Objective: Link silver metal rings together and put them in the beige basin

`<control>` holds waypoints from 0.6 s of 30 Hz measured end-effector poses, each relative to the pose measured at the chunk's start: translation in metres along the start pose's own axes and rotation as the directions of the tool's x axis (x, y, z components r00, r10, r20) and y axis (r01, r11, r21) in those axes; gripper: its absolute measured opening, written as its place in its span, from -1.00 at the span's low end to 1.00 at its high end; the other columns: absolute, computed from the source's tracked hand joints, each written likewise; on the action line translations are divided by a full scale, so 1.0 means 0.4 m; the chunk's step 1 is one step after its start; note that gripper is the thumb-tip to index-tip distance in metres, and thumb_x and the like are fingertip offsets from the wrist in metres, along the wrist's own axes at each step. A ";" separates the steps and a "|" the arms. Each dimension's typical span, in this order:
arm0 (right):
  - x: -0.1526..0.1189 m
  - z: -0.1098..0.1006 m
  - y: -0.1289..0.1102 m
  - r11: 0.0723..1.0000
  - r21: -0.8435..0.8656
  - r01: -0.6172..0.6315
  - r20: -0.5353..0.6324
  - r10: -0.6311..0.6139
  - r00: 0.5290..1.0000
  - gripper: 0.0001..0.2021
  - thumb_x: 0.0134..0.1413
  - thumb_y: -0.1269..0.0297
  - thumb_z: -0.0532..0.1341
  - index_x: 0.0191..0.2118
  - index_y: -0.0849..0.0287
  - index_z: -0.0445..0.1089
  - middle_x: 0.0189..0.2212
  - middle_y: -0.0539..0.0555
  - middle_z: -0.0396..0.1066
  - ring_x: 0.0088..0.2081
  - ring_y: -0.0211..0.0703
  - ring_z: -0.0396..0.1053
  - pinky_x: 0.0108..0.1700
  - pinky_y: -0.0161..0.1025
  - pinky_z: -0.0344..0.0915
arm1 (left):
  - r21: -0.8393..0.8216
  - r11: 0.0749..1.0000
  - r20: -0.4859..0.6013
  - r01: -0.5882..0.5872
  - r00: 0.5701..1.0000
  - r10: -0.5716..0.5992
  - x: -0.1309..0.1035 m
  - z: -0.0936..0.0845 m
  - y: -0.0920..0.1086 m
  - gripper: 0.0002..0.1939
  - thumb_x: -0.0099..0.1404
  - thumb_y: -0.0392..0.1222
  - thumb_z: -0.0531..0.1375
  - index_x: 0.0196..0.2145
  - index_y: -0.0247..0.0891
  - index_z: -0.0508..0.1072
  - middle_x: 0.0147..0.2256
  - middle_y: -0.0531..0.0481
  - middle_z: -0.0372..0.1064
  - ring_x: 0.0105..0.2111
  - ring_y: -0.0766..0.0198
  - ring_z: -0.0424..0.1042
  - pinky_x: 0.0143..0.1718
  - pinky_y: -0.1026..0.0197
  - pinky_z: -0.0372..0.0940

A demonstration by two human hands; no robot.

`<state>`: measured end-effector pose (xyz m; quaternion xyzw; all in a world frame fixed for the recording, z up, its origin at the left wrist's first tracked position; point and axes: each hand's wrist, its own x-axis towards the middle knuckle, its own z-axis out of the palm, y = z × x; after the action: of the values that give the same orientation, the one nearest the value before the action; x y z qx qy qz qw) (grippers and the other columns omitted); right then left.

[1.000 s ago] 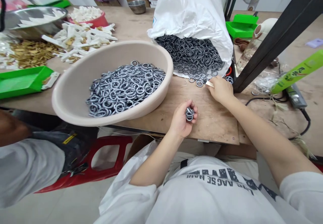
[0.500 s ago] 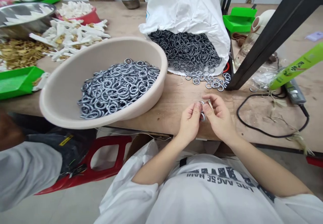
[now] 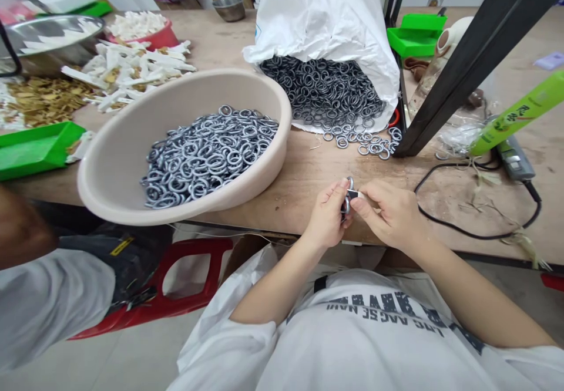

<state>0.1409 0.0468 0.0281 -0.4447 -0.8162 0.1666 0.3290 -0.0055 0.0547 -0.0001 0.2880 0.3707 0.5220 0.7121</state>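
Note:
Over the table's front edge my left hand (image 3: 325, 215) pinches grey rings (image 3: 346, 206), at least two of them, between thumb and fingers. My right hand (image 3: 392, 212) is closed on a small flat dark blade (image 3: 353, 193) with a pale part by the fingertips, which touches or nearly touches the rings. The rest of that tool is hidden in the fingers. To the left stands a large beige basin (image 3: 106, 144) heaped with similar grey rings (image 3: 215, 150). Behind my hands lies a white sack (image 3: 326, 15), its mouth spilling darker-looking rings (image 3: 326, 86) onto the wood.
A black metal post (image 3: 458, 62) slants up on the right. Past it lie a black cable (image 3: 476, 236), a lime-green tube-shaped packet (image 3: 520, 112) and green trays (image 3: 414, 41). At left are white strips (image 3: 132, 68), a steel bowl (image 3: 61, 44) and a co-worker's sleeve (image 3: 57, 303).
My right hand has shifted slightly right and turned, so the dark blade now shows between my hands. The rings in my left hand show more clearly. The view has moved slightly.

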 end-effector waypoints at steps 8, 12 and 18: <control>0.019 0.000 0.062 0.986 0.012 -0.164 0.006 0.164 0.986 -0.59 0.37 -0.01 0.03 -0.46 0.11 0.21 -0.57 -0.04 0.23 -0.50 -0.23 0.18 -0.41 -0.24 -0.02 | 0.049 0.998 0.133 0.035 0.990 -0.041 -0.022 -0.002 -0.001 -0.53 0.20 0.19 0.29 -0.48 -0.25 0.26 -0.64 0.19 0.08 -0.73 0.51 0.01 -0.77 0.42 -0.09; 0.095 0.001 0.153 0.932 -0.071 -0.355 -0.013 0.355 0.935 -0.54 0.36 -0.11 -0.04 -0.38 0.11 0.33 -0.52 0.01 0.35 -0.44 -0.16 0.27 -0.40 -0.25 0.04 | 0.000 0.997 0.180 0.074 0.981 -0.073 -0.039 -0.003 0.017 -0.55 0.20 0.13 0.31 -0.50 -0.27 0.26 -0.59 0.15 0.11 -0.69 0.50 0.06 -0.76 0.41 -0.05; 0.230 0.046 0.217 0.820 -0.484 -0.305 -0.035 0.330 0.943 -0.68 0.15 0.03 0.27 -0.16 0.20 0.46 -0.19 0.30 0.50 -0.23 0.08 0.37 -0.28 -0.14 0.15 | -0.173 0.976 0.077 0.133 0.990 -0.121 -0.014 -0.042 0.059 -0.67 0.18 0.00 0.32 -0.44 -0.28 0.31 -0.55 0.16 0.11 -0.64 0.50 0.13 -0.74 0.45 0.02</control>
<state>0.1462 0.1718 0.0015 -0.6378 -0.7543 0.0212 0.1544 -0.0330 0.0567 0.0106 0.2162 0.3162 0.4967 0.7788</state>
